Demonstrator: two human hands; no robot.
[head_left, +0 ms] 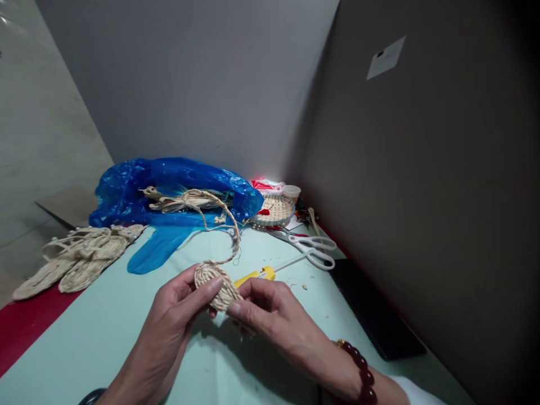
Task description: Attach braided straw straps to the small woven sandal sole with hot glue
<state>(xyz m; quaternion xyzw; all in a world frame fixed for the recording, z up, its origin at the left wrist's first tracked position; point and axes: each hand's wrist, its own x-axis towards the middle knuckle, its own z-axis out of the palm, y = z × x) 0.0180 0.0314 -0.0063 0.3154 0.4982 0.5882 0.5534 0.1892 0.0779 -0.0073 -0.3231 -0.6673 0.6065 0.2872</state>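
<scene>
Between my two hands is a flat oval coil of braided straw cord (216, 287), raised above the table. My left hand (181, 306) is closed on its left side, the thumb lying across the top. At the coil's lower right end, my right hand (270, 309) pinches the edge between thumb and fingers. A loose length of the straw cord (236, 236) runs from the coil's top back toward a bundle of straw (185, 201) in a blue plastic bag (177, 169). Just behind my right hand lies a yellow glue gun (266, 274), partly hidden, with a white stick at its rear.
White-handled scissors (312, 244) lie at the right, near a round woven basket (276, 211) and a paper cup (291, 193). A black flat object (375, 309) lies along the right edge. Woven straw sandals (93, 253) sit at the left. Grey panels enclose the table's back and right.
</scene>
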